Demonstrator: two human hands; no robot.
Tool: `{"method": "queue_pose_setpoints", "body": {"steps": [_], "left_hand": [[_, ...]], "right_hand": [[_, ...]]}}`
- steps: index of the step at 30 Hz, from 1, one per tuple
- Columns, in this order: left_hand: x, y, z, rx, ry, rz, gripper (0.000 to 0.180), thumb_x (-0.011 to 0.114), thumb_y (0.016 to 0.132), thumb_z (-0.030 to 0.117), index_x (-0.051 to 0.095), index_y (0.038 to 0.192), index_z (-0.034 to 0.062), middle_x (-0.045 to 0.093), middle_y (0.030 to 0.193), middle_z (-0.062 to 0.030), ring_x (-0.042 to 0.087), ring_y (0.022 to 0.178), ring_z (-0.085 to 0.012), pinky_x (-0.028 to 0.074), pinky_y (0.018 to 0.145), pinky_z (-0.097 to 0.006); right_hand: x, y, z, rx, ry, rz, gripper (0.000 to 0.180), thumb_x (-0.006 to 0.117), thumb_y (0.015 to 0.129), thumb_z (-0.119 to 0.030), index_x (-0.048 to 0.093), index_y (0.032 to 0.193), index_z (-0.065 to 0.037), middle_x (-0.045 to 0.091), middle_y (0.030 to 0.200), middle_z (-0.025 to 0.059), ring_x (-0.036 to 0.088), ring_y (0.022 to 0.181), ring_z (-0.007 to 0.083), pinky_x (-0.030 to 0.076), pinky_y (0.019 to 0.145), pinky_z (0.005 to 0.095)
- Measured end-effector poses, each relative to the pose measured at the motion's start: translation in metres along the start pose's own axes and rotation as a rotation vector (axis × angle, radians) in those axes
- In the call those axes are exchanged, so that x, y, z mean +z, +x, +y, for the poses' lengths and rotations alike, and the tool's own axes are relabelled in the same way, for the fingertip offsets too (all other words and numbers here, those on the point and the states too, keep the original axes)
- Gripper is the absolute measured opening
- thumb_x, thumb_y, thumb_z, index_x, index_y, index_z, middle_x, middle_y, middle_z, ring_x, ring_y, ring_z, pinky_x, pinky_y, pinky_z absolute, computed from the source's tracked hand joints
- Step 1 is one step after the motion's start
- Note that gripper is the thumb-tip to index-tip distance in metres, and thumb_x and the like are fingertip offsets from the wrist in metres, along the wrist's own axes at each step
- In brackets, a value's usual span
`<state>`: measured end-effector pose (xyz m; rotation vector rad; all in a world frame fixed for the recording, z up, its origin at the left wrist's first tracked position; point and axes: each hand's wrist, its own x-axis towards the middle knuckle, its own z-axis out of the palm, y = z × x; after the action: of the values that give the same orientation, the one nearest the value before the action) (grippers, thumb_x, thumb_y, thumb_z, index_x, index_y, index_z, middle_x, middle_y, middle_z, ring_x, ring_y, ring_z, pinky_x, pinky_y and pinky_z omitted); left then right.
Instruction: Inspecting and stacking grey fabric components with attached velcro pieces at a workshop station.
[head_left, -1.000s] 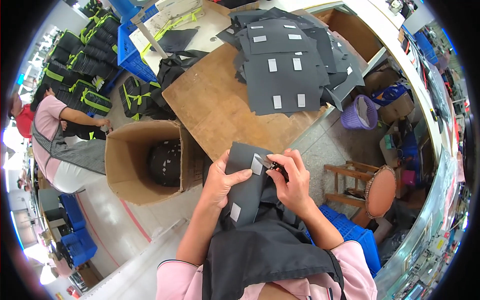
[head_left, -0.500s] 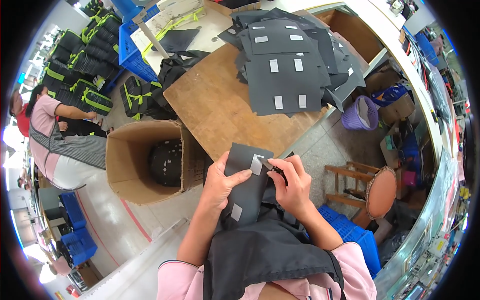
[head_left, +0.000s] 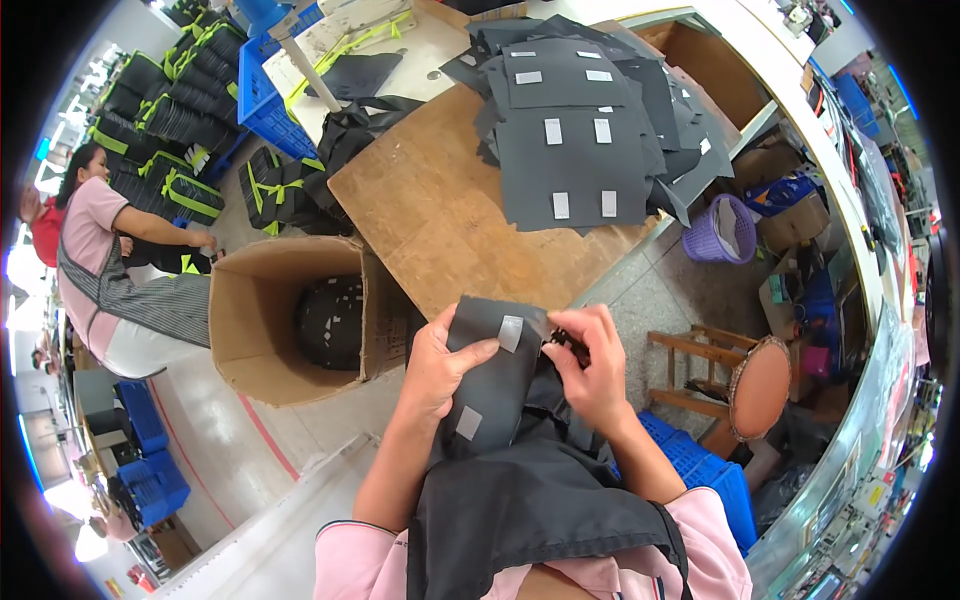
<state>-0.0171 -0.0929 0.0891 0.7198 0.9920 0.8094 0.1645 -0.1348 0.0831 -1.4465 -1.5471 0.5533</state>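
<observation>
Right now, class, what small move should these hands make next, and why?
Perhaps steady the panel with the left hand while easing the dark tool in the right hand toward the panel's right edge: the left thumb lies beside the upper patch, and the tool is held close to that edge.

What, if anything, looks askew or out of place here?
The pile of dark grey rectangular sheets with pale patches looks untidy: pieces on its right side splay at differing angles, and one corner seems to jut past the brown wooden board.
</observation>
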Motion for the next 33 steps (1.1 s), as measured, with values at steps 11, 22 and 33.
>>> {"method": "queue_pose_setpoints", "body": {"steps": [11,22,33], "left_hand": [[-0.013,0.015,-0.007,-0.077,-0.337,-0.080,0.046,0.048,0.083,-0.001,0.041,0.129,0.0073,0.053,0.093,-0.0021,0.053,0.088,-0.0114,0.042,0.081,-0.025],[-0.017,0.013,-0.013,-0.077,-0.132,-0.058,0.066,0.071,0.075,0.006,0.039,0.132,0.0060,0.054,0.093,-0.0008,0.054,0.088,-0.0112,0.042,0.083,-0.026],[-0.012,0.011,-0.007,0.014,-0.025,-0.003,0.058,0.067,0.075,0.001,0.044,0.128,0.0081,0.054,0.090,0.0000,0.054,0.084,-0.0083,0.042,0.078,-0.023]], "right_hand": [[0.014,0.021,0.044,0.488,0.659,-0.253,0.016,0.058,0.084,-0.011,0.055,0.098,-0.003,0.041,0.069,-0.0062,0.038,0.059,0.0023,0.032,0.051,0.0172],[0.021,0.014,0.027,0.546,0.624,-0.043,0.013,0.060,0.083,-0.010,0.052,0.091,-0.003,0.048,0.072,-0.0029,0.043,0.061,0.0050,0.036,0.053,0.0209],[0.005,0.011,0.007,-0.202,-0.219,-0.166,0.031,0.070,0.067,-0.010,0.059,0.095,-0.009,0.053,0.079,0.0046,0.053,0.058,0.0229,0.041,0.052,0.0304]]}}
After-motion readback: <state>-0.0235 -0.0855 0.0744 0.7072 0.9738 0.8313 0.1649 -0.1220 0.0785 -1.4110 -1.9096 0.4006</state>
